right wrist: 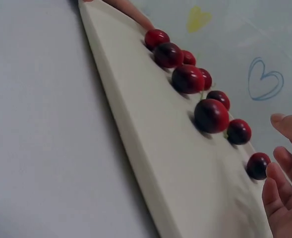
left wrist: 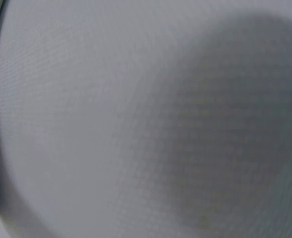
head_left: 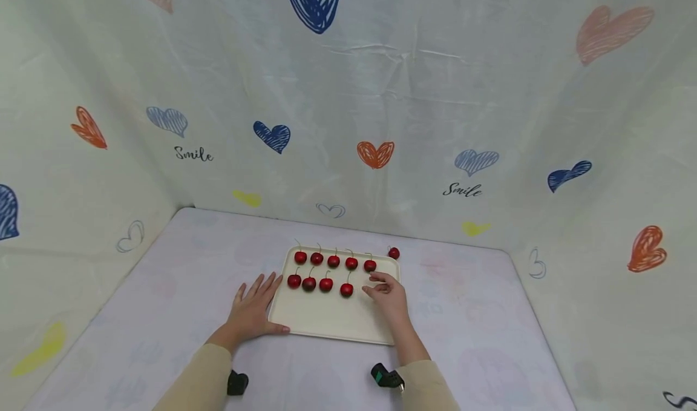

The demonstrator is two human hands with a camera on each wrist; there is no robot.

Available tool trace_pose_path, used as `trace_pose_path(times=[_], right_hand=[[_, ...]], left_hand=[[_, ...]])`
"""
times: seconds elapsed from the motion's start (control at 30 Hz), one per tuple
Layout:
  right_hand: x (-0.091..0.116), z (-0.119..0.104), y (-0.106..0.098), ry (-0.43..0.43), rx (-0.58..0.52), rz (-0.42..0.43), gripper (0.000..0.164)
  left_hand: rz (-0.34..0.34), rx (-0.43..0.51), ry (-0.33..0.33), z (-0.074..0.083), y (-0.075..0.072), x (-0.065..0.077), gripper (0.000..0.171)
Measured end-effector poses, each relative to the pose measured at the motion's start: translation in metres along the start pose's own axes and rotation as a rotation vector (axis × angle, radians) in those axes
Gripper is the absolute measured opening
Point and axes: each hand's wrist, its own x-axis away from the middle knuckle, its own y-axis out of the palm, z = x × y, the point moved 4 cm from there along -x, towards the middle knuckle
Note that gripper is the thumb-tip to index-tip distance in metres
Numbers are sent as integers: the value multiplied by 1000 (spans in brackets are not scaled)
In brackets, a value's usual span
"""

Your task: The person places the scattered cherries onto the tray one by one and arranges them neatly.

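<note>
A cream rectangular tray [head_left: 327,317] holds several red cherries with stems, set in two rows. In the back row, the rightmost cherry [head_left: 369,266] sits just beyond my right hand [head_left: 391,296]. That hand hovers over the tray's right side with fingers slightly bent and apart, and nothing shows between thumb and fingertips in the right wrist view. The front row ends at a cherry [head_left: 346,289] left of the right fingertips. My left hand [head_left: 253,311] lies with fingers spread along the tray's left edge, thumb at the near left corner.
One loose cherry [head_left: 394,253] lies on the table just past the tray's far right corner. The white table [head_left: 463,326] backs onto a hanging cloth [head_left: 327,84] printed with hearts. Only a blurred grey surface [left wrist: 86,124] fills most of the left wrist view.
</note>
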Motion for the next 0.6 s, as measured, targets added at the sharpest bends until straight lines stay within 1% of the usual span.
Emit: trace_pose_path(times=[0.17,0.3,0.47,0.6], right_hand=[[-13,-2,-23,-3,-7,23,37],[-25,-2,-37,7,24,59,37],[-43,0,-50,16,52,93,38],[-58,3,-55,26,54,104,37]], left_hand=[[0,-1,-4,-1,2,0,125],[6,-1,-2,-2,2,0,125],[0,4,2,0,1,0,125],[-2,-5,3,0,0,0,125]])
